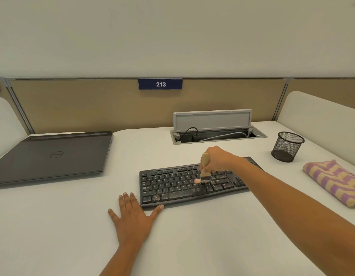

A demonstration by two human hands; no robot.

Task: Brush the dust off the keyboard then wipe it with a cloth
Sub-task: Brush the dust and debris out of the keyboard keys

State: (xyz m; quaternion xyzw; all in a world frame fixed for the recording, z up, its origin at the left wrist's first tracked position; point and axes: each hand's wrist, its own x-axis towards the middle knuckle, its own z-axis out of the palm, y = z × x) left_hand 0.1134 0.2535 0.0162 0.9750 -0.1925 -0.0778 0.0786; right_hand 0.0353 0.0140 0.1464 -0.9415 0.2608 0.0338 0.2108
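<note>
1. We see the dusty keyboard (182, 188) on the bench (53, 226).
2. The right hand (218, 159) curls its fingers round a wooden brush (204, 170), bristles on the keyboard's middle keys.
3. The left hand (130, 216) lies flat, fingers spread, thumb touching the keyboard's front edge.
4. The striped cloth (335, 181) lies right of the keyboard.

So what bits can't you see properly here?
Head view:
- Right end of the keyboard: hidden under the right hand and forearm.
- Bristles of the brush: blurred.
- Letters on the keys: too small to read.
- Part of the cloth: cut off by the picture's right edge.
- Inside of the pen cup: hidden by its dark mesh.
</note>
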